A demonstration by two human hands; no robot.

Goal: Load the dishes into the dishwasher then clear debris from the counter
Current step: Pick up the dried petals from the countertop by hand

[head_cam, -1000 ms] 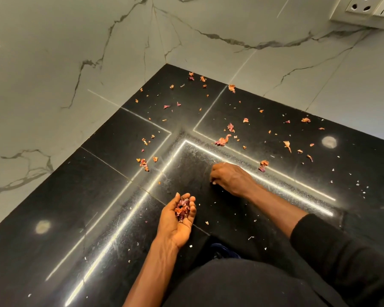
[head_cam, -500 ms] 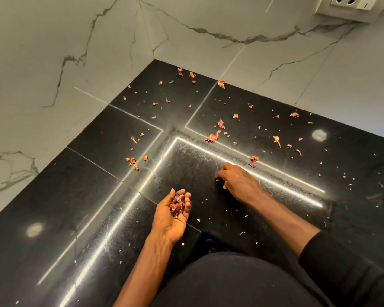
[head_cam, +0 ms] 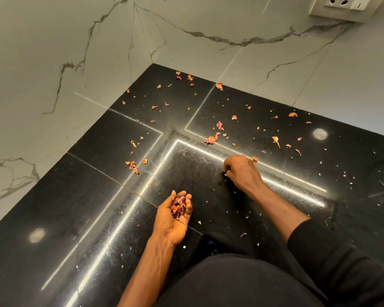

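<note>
Dried orange and purple peel debris (head_cam: 212, 138) lies scattered over the black stone counter (head_cam: 53, 207), mostly toward the back corner. My left hand (head_cam: 173, 218) is palm up near the counter's front, its fingers cupped round a small pile of gathered debris (head_cam: 178, 206). My right hand (head_cam: 239, 171) is knuckles up on the counter with fingers curled down, pinching a small pale scrap at its fingertips. One orange scrap (head_cam: 254, 159) lies right beside its knuckles.
White marble walls (head_cam: 53, 63) meet at the back corner of the counter. A wall socket (head_cam: 341, 5) sits at the top right. Bright light strips reflect in an L across the stone. Fine white crumbs (head_cam: 243, 234) dot the counter near me.
My right hand has slid back and to the right, up against the orange scrap by the light strip. My left hand stays cupped with its pile.
</note>
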